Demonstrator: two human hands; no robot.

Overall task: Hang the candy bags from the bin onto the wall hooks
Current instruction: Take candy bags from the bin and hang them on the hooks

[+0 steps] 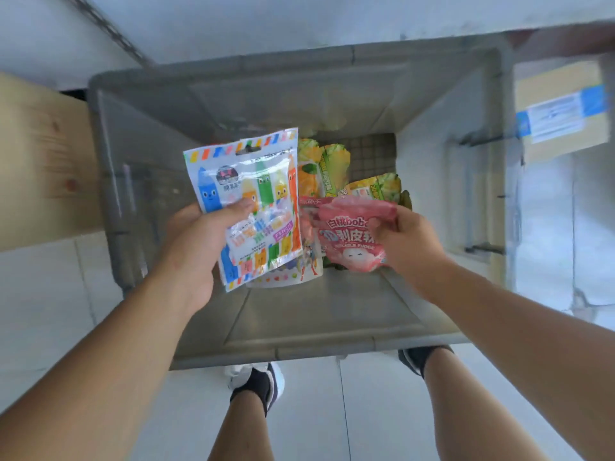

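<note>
Hands over the bin each grip a bag: left hand "PENCIL" bag, right hand pink "FUDGE" bag.

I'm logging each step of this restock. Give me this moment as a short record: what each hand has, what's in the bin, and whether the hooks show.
left-hand grip: holds crayon-print bag, thumb on its front
right-hand grip: pinches pink peach bag
both bags: held above the bin's inside
bin: grey, holds yellow-green bags
wall hooks: not in view
right of bin: cardboard box
</note>
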